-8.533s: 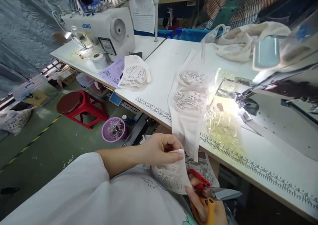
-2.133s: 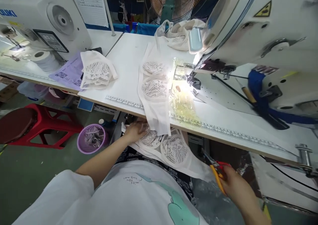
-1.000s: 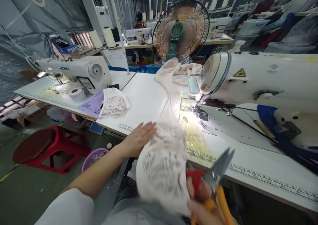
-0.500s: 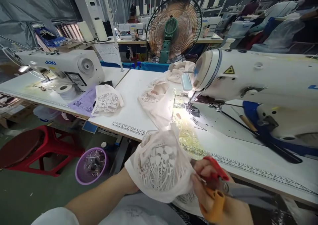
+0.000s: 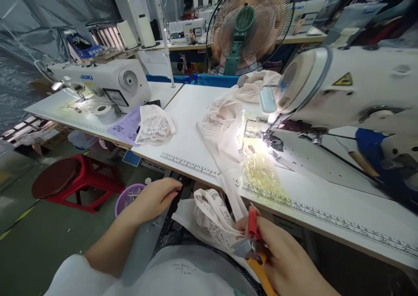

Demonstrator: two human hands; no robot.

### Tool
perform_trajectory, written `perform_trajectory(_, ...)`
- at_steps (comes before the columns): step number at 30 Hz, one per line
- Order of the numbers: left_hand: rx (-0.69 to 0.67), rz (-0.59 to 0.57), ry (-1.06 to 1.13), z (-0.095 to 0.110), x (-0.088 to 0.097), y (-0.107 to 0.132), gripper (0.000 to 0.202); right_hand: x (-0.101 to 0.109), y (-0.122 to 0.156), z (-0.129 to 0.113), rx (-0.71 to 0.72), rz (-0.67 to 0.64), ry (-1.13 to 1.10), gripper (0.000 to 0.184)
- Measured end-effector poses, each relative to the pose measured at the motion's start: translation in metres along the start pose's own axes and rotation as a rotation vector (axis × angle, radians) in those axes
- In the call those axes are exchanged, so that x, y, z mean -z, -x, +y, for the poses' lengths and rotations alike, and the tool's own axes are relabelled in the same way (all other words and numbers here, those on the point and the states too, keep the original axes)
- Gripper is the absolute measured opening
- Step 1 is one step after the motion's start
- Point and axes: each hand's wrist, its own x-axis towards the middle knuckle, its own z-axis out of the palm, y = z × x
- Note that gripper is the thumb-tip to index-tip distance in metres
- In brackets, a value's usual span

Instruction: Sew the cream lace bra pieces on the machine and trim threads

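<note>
My right hand is closed around scissors with a red and an orange handle; the short metal blades point left. Its fingertips also touch the pale lace bra, which hangs over my lap at the table's front edge. A pale strip of its fabric runs up onto the tabletop toward the sewing machine. My left hand is off the garment, left of it and just before the table edge. Its fingers are stretched out with the thumb a little apart, and nothing shows in them.
The lit sewing machine stands at right, with more lace pieces left of its needle. A lace cup lies on purple paper. At left are another machine, a red stool and a purple basin. A fan stands behind.
My left hand has come out from under the lace cup and moved left. The bra has dropped lower and folded over my lap. The scissors have turned, and the view has shifted left.
</note>
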Motion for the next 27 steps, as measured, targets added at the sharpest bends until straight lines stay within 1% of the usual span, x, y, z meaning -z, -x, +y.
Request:
perform_trajectory(1,-0.084,0.106,-0.013,0.005,-0.002,-0.003,0.025,0.0,0.001,-0.001,0.013,-0.026,0.0,0.014)
perform_trajectory(2,-0.196,0.177,-0.013,0.01,-0.007,-0.007,0.027,0.001,0.003,-0.003,0.016,-0.058,-0.014,0.011)
perform_trajectory(4,-0.4,0.29,0.019,0.018,-0.018,-0.017,0.028,0.003,0.005,-0.008,0.004,-0.118,-0.053,0.005)
perform_trajectory(5,-0.47,0.348,0.057,0.021,-0.024,-0.021,0.024,0.004,0.006,-0.01,-0.003,-0.137,-0.078,0.004)
perform_trajectory(7,-0.536,0.442,0.171,0.022,-0.03,-0.026,0.016,0.007,0.008,-0.013,-0.028,-0.159,-0.132,0.004)
perform_trajectory(8,-0.533,0.455,0.25,0.022,-0.03,-0.027,0.015,0.008,0.009,-0.014,-0.046,-0.162,-0.151,0.005)
perform_trajectory(9,-0.508,0.437,0.349,0.021,-0.028,-0.026,0.014,0.01,0.01,-0.014,-0.063,-0.167,-0.158,0.005)
perform_trajectory(10,-0.48,0.377,0.469,0.02,-0.024,-0.026,0.013,0.012,0.01,-0.013,-0.082,-0.18,-0.154,0.005)
perform_trajectory(11,-0.449,0.279,0.601,0.018,-0.02,-0.024,0.013,0.014,0.011,-0.012,-0.098,-0.193,-0.148,0.004)
perform_trajectory(12,-0.419,0.154,0.733,0.017,-0.014,-0.023,0.017,0.016,0.01,-0.012,-0.111,-0.205,-0.144,0.004)
perform_trajectory(14,-0.366,-0.161,0.948,0.014,-0.004,-0.022,0.026,0.018,0.01,-0.01,-0.124,-0.227,-0.157,0.005)
perform_trajectory(15,-0.345,-0.324,1.01,0.014,0.001,-0.022,0.03,0.018,0.009,-0.009,-0.132,-0.235,-0.166,0.007)
perform_trajectory(16,-0.322,-0.461,1.039,0.013,0.004,-0.023,0.033,0.017,0.008,-0.009,-0.143,-0.245,-0.171,0.009)
perform_trajectory(17,-0.291,-0.543,1.046,0.014,0.007,-0.024,0.036,0.015,0.008,-0.008,-0.15,-0.256,-0.172,0.011)
perform_trajectory(18,-0.264,-0.565,1.036,0.015,0.009,-0.026,0.038,0.012,0.007,-0.007,-0.148,-0.264,-0.168,0.012)
perform_trajectory(19,-0.242,-0.532,1.011,0.016,0.011,-0.027,0.04,0.01,0.006,-0.007,-0.136,-0.264,-0.158,0.013)
perform_trajectory(22,-0.226,-0.321,0.868,0.021,0.011,-0.031,0.047,0.002,0.004,-0.006,-0.067,-0.245,-0.123,0.014)
perform_trajectory(23,-0.218,-0.272,0.813,0.022,0.009,-0.032,0.049,0.001,0.003,-0.006,-0.053,-0.242,-0.112,0.014)
perform_trajectory(25,-0.177,-0.219,0.717,0.024,0.004,-0.031,0.056,-0.001,0.001,-0.006,-0.051,-0.243,-0.096,0.013)
perform_trajectory(27,-0.135,-0.21,0.672,0.024,0.0,-0.031,0.064,-0.001,0.0,-0.007,-0.063,-0.242,-0.083,0.011)
